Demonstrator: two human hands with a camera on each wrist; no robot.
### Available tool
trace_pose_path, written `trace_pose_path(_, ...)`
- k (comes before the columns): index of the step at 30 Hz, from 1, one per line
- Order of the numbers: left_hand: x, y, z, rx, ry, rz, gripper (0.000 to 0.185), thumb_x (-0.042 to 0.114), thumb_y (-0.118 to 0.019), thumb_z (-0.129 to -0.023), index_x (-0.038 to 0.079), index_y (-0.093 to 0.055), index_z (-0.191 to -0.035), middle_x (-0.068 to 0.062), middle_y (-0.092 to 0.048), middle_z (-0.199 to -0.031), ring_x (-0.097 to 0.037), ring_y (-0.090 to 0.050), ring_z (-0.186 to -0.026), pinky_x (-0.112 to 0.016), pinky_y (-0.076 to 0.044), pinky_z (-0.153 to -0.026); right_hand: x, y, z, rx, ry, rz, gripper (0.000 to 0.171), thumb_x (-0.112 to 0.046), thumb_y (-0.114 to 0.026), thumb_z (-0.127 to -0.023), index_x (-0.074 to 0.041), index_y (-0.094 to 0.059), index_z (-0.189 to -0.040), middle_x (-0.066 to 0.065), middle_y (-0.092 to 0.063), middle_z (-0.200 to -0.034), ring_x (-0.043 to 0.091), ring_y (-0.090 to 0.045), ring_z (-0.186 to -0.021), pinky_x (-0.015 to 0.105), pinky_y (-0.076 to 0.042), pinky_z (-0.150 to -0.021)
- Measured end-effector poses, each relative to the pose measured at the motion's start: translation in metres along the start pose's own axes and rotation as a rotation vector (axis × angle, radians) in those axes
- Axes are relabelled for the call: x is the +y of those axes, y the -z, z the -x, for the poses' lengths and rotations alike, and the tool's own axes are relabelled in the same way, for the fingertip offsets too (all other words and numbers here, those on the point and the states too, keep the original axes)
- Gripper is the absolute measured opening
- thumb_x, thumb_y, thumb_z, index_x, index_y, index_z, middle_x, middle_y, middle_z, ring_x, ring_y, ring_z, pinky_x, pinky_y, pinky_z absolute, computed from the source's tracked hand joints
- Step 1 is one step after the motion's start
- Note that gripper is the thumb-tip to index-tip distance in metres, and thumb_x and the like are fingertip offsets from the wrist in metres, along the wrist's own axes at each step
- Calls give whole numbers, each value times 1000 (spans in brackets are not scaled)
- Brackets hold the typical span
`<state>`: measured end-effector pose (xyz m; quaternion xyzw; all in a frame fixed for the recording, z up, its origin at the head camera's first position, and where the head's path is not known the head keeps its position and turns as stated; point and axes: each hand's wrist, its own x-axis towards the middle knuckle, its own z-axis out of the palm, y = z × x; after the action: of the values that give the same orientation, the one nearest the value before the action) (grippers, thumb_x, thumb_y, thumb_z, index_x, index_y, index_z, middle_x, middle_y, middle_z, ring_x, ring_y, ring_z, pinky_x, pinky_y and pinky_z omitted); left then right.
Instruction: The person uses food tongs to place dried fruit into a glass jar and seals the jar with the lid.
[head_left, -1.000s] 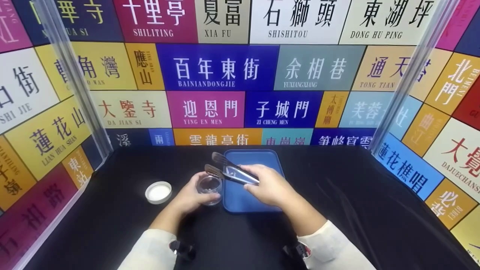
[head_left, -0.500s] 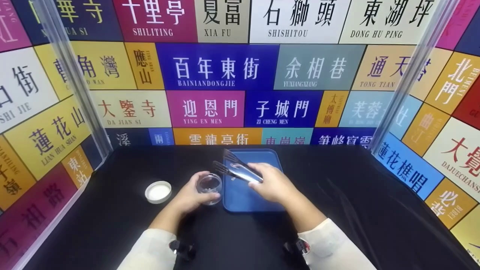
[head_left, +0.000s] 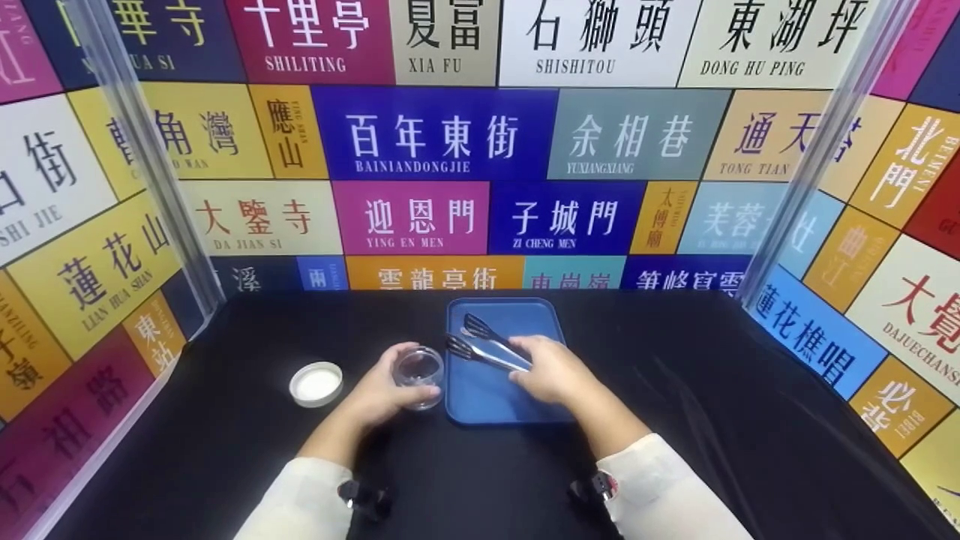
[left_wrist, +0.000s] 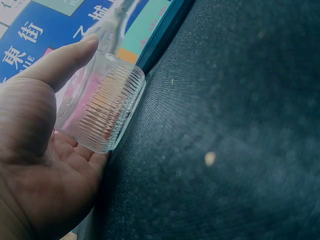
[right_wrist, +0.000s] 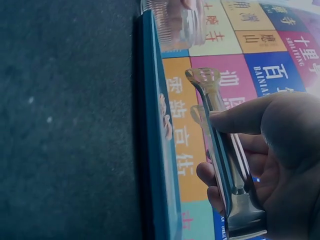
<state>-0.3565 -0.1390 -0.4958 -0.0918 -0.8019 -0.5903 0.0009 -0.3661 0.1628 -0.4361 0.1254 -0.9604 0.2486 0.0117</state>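
With the left hand (head_left: 382, 394) clasping the glass jar (head_left: 419, 372) steady, the right hand (head_left: 551, 369), pinching the tongs (head_left: 487, 346), should move gently above the blue tray (head_left: 480, 397).

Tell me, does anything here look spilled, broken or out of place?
Nothing stands out. The left hand holds an upright glass jar, its white lid lies apart on the black table, and the right hand holds tongs over the blue tray.

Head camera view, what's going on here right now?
A person sits at a black table. Their left hand grips a small clear glass jar standing beside a blue tray. Their right hand holds metal tongs over the tray, tips apart. A white lid lies to the left.
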Motion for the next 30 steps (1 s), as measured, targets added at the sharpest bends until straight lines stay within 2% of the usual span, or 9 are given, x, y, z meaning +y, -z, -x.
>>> trace_pose_path(11,0,0,-1,-3,5,5,90,23,-96,-79,12,-47,-155,-14,-63,-152,-33,-61,-138,-52,-42,-126,13,-10,-4,-58,-45,41,58,-22,-77,-96,-13,-61,-152,13,-61,-156,34,-58,-143,54,-44,-124)
trace_pose_path(17,0,-1,-2,-12,15,13,90,24,-96,-80,13,-47,-155,-14,-60,-156,-34,-59,-143,-54,-40,-127,18,-13,-6,-50,-34,43,56,-20,-77,-96,-13,-63,-150,14,-64,-152,32,-63,-136,53,-48,-120)
trace_pose_path(24,-1,-1,-1,-12,9,13,90,24,-96,-80,12,-47,-155,-15,-60,-156,-34,-59,-142,-54,-41,-126,22,-12,-8,-25,-61,36,45,-16,-72,-101,-17,-67,-146,11,-66,-151,33,-60,-142,54,-45,-123)
trace_pose_path(30,0,0,-1,-19,3,26,90,22,-95,-81,11,-46,-155,-17,-59,-156,-35,-59,-142,-53,-41,-127,24,-12,-9,-26,-79,41,43,-15,-70,-103,-18,-67,-146,12,-64,-152,35,-57,-146,56,-43,-125)
